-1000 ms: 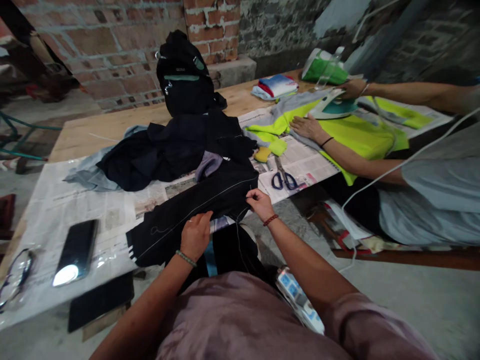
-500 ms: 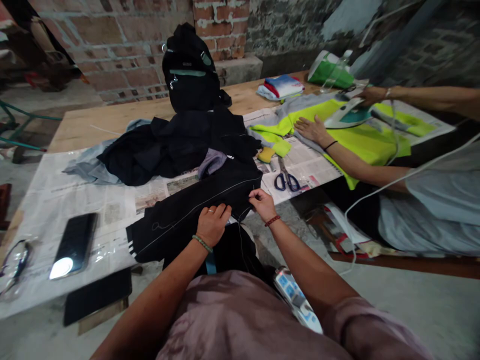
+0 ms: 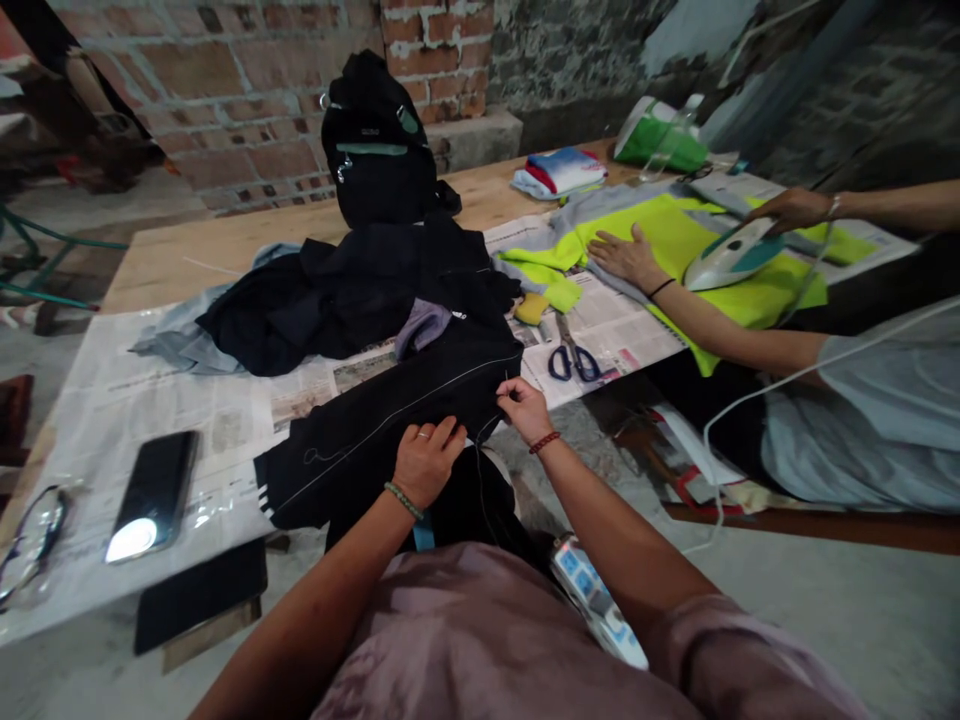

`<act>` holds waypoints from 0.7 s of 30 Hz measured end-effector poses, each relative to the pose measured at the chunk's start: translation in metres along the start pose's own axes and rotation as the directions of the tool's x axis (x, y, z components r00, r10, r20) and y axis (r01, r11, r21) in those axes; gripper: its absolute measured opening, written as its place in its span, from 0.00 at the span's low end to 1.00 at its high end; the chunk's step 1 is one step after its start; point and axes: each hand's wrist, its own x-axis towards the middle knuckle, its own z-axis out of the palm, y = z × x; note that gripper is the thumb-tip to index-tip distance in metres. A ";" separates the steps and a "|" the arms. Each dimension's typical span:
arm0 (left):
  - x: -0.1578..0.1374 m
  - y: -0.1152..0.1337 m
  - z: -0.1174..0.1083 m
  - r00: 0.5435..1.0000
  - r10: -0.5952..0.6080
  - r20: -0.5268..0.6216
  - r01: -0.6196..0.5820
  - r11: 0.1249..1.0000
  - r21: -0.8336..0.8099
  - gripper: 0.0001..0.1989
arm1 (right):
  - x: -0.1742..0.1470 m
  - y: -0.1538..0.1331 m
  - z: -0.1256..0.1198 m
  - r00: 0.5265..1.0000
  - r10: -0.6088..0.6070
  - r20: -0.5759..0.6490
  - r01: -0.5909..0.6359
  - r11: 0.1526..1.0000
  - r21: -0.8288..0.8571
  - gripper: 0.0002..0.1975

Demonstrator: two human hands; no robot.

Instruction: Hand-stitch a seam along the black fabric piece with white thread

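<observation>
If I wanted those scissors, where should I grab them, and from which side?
Probably by the dark blue handle loops, coming from the near edge of the table: the scissors lie flat on newspaper, loops turned toward that edge and blades pointing away.

No word I can make out for certain. Pale lettering (image 3: pixel 370 132) on the front of the black backpack (image 3: pixel 382 190): too small. White mark (image 3: pixel 459 315) on the black garment (image 3: pixel 401 405): unclear to me. Newspaper sheets (image 3: pixel 217 412): printed columns, blurred.
</observation>
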 end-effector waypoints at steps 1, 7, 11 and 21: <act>-0.001 0.000 -0.001 1.000 -0.003 0.000 0.003 1.000 0.000 0.16 | 0.000 0.000 0.000 1.000 -0.002 0.000 0.002 1.000 -0.001 0.04; -0.009 -0.001 -0.006 0.998 -0.060 -0.009 0.060 0.998 0.010 0.15 | 0.000 0.001 -0.001 1.000 -0.005 0.004 0.005 1.000 -0.006 0.04; -0.018 -0.003 -0.004 0.995 -0.088 -0.049 0.088 0.996 0.002 0.14 | 0.000 0.001 -0.001 1.000 0.001 0.000 -0.001 1.000 0.005 0.04; -0.022 -0.001 -0.007 0.996 -0.061 -0.068 0.063 0.998 0.026 0.11 | 0.000 -0.001 0.000 1.000 0.020 -0.005 -0.020 1.000 -0.009 0.04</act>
